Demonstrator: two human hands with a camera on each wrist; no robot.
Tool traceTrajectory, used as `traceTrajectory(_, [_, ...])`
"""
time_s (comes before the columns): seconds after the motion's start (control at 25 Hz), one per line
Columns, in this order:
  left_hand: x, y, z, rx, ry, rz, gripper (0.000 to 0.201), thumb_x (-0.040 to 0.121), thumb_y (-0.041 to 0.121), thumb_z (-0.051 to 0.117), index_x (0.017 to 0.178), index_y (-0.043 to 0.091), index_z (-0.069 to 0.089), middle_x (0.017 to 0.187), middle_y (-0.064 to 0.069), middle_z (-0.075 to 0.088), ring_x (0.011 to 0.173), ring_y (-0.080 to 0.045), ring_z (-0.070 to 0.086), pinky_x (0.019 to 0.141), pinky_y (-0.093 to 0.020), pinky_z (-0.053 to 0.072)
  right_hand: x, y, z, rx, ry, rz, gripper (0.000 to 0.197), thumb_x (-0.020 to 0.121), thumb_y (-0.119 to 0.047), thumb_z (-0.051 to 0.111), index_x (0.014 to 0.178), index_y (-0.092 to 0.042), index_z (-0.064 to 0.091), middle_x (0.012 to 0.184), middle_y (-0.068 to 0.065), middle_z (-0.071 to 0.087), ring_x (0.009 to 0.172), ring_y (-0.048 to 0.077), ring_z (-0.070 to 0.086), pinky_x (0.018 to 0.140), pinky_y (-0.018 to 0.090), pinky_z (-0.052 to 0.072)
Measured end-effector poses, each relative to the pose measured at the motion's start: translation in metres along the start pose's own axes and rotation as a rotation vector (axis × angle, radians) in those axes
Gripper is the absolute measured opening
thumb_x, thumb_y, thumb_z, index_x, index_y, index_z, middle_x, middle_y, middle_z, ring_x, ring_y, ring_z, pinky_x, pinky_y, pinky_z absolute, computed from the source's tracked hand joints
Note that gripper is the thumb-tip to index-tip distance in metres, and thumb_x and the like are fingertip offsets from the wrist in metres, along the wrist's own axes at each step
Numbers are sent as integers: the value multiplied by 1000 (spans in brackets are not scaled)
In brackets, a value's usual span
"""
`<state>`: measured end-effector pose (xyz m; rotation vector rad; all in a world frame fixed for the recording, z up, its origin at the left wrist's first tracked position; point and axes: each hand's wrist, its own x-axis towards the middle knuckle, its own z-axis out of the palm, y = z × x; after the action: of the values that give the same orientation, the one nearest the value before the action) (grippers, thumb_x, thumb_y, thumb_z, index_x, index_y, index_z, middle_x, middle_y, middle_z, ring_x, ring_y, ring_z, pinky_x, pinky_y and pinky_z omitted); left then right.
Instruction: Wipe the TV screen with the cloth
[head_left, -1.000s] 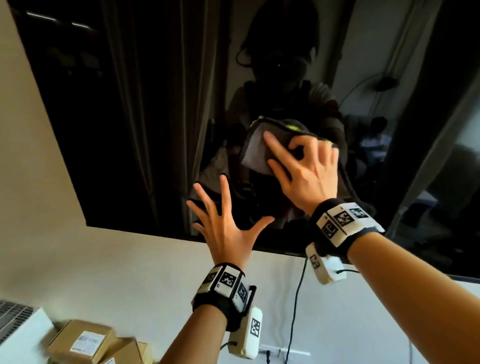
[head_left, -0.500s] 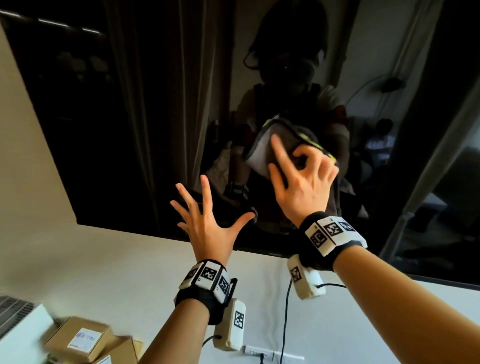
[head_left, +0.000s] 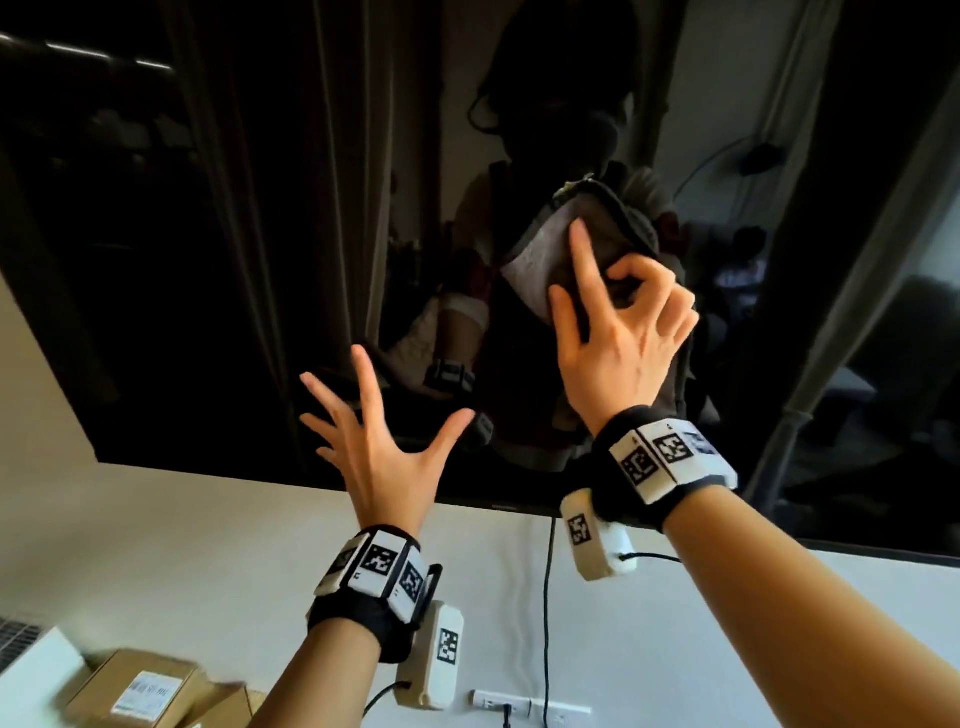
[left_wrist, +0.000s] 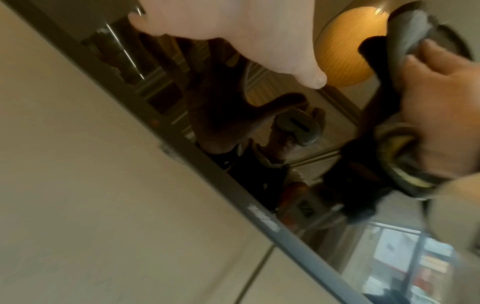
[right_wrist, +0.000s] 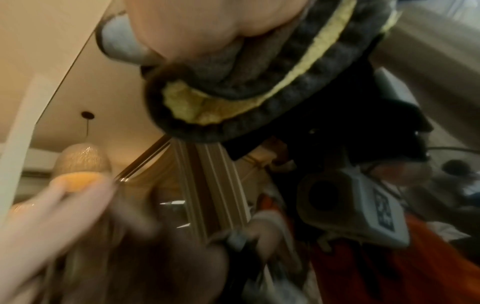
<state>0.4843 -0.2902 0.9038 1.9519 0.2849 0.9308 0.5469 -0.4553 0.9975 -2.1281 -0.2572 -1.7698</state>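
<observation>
Cloth (head_left: 563, 260), soft, light and bunched, sitting mid TV screen (head_left: 208, 234), probably sliding easily on glass. Right hand (head_left: 618, 338) pressing it flat, index straight, other fingers curling into the folds. Left hand (head_left: 384, 441) spreading wide, gripping nothing. Bezel logo too blurry for reading.

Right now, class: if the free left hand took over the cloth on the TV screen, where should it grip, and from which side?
Probably the cloth's pale left edge, approached from the lower left. That part lies bare; the right hand covers the rest, and the left hand sits spread below-left.
</observation>
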Motion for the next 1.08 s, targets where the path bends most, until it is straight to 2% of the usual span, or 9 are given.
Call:
traceTrajectory(0.16, [-16, 39, 33, 82, -41, 57, 129, 54, 79, 71, 147, 53, -16, 159, -8, -29, 143, -48, -21, 109, -74, 3, -8, 15, -6, -2, -50, -239, 41, 97, -45, 49, 137, -40, 47, 113, -2, 33, 97, 24, 35, 87, 37, 31])
traceTrajectory(0.32, [-18, 40, 42, 83, -16, 34, 131, 52, 79, 70, 149, 50, -13, 160, -10, -27, 143, -50, -20, 106, -77, 7, 4, 33, -14, 4, -3, -1, 44, 95, -46, 51, 138, -40, 46, 113, -2, 32, 99, 23, 34, 87, 37, 30])
traceTrajectory(0.44, [-18, 38, 40, 95, 12, 49, 131, 52, 78, 71, 151, 47, -9, 161, -10, -24, 143, -50, -17, 105, -78, 11, -9, 45, -18, 0, -75, -374, 40, 96, -45, 51, 136, -40, 49, 112, -2, 35, 95, 23, 37, 80, 37, 33])
traceTrajectory(0.48, [-19, 38, 41, 96, 14, 55, 131, 52, 77, 72, 151, 47, -8, 161, -10, -23, 144, -50, -16, 105, -78, 11, -1, 55, -20, 2, -69, -362, 40, 96, -45, 50, 136, -40, 49, 112, -2, 35, 94, 23, 37, 80, 37, 33])
traceTrajectory(0.6, [-19, 38, 43, 100, 18, 59, 131, 51, 77, 71, 152, 46, -6, 162, -9, -22, 144, -49, -16, 105, -78, 13, 11, 63, -26, 17, 20, -9, 43, 95, -44, 51, 137, -40, 46, 113, -2, 34, 98, 24, 36, 86, 37, 31])
traceTrajectory(0.76, [-21, 38, 42, 123, 41, 60, 131, 53, 75, 72, 153, 45, -6, 162, -10, -19, 145, -49, -14, 106, -77, 17, -11, 81, -29, 6, -90, -427, 40, 96, -44, 51, 136, -39, 49, 110, -1, 37, 93, 23, 39, 78, 38, 35])
traceTrajectory(0.92, [-23, 43, 41, 104, 39, 33, 128, 57, 69, 77, 152, 48, -7, 162, -6, -23, 145, -46, -16, 110, -75, 13, 3, 105, -39, 15, 25, 19, 43, 95, -44, 51, 137, -39, 47, 113, -2, 34, 100, 23, 36, 87, 38, 31])
traceTrajectory(1.04, [-45, 55, 56, 84, 28, 100, 114, 68, 58, 78, 150, 53, -1, 161, 0, -26, 145, -47, -16, 111, -74, 9, -25, 110, -41, -4, -89, -359, 41, 95, -43, 52, 136, -39, 50, 111, -1, 36, 95, 23, 39, 80, 38, 34])
traceTrajectory(1.08, [-54, 59, 65, 110, 20, 150, 112, 68, 56, 79, 150, 53, 2, 161, 1, -26, 145, -49, -15, 109, -76, 9, -20, 120, -43, -1, -94, -381, 40, 95, -43, 53, 135, -39, 51, 110, -1, 36, 94, 22, 38, 79, 37, 34])
